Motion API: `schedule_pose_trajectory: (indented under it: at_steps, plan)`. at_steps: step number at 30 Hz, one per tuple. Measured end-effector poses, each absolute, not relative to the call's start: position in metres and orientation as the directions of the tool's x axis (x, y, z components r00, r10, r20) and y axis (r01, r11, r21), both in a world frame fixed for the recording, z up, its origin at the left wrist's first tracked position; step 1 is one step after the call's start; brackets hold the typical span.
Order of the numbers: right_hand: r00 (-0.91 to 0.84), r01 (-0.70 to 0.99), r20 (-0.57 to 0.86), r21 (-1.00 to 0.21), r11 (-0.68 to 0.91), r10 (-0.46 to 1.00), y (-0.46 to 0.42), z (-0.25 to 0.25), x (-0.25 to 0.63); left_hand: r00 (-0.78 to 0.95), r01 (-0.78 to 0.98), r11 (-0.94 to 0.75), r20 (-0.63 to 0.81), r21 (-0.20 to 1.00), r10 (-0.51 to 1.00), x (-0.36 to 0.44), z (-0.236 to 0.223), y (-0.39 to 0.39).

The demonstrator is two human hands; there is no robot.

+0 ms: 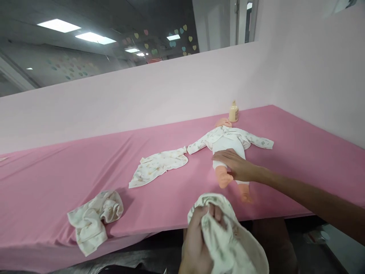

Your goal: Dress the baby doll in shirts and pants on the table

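1. Doll (222, 177) lies on the pink sheet (159, 133), its head near the bottle (234, 114).
2. We see the patterned top (219, 132) over its shoulders, sleeves spread; white underclothing (226, 144) is on, lower legs are bare.
3. Our right hand (238, 165) rests on its lower body, fingers extended.
4. Our left hand (198, 239) grips bunched cloth (228, 243), not put on.
5. Flat garment (159, 163) and crumpled cloth (95, 220) lie also off the doll; we judge the work partly done.

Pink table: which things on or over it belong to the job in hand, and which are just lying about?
In use, it seems:
doll, under the right hand
bunched cloth, in the left hand

Apparently lying about:
bottle by the doll's head
flat printed garment
crumpled cloth
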State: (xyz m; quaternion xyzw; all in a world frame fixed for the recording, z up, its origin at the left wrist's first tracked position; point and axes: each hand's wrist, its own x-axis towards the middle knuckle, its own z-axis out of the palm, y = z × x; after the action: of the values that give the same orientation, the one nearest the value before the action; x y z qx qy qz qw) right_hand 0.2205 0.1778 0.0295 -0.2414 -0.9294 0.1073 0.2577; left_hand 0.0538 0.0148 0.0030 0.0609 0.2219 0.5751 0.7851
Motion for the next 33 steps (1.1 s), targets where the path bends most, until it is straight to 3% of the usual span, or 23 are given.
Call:
schedule_pose_trajectory:
  at_steps: [4, 10, 18, 22, 28, 33]
  plan:
    - [-0.741, 0.364, 0.471, -0.317, 0.876, 0.478, 0.183, 0.032, 0.22, 0.141, -0.889, 0.306, -0.433, 0.34, 0.891, 0.086, 0.03, 0.025]
    - [-0.771, 0.396, 0.444, -0.226, 0.89, 0.456, 0.178, 0.038, 0.22, 0.067, -0.89, 0.239, -0.409, 0.387, 0.91, 0.093, 0.051, 0.022]
    - [-0.888, 0.435, 0.238, 0.15, 0.888, 0.394, 0.156, 0.045, 0.214, 0.084, -0.878, 0.225, -0.326, 0.422, 0.942, 0.094, 0.046, 0.034]
    - [-0.897, 0.429, 0.223, 0.226, 0.875, 0.382, 0.151, 0.04, 0.214, 0.13, -0.882, 0.257, -0.319, 0.396, 0.939, 0.091, 0.038, 0.035]
    - [-0.898, 0.385, 0.233, 0.003, 0.923, 0.374, 0.15, 0.034, 0.22, 0.113, -0.911, 0.247, -0.378, 0.33, 0.919, 0.091, 0.029, 0.045]
    - [-0.858, 0.396, 0.188, -0.352, 0.848, 0.479, 0.141, 0.047, 0.224, 0.08, -0.919, 0.223, -0.399, 0.325, 0.913, 0.091, 0.026, 0.047]
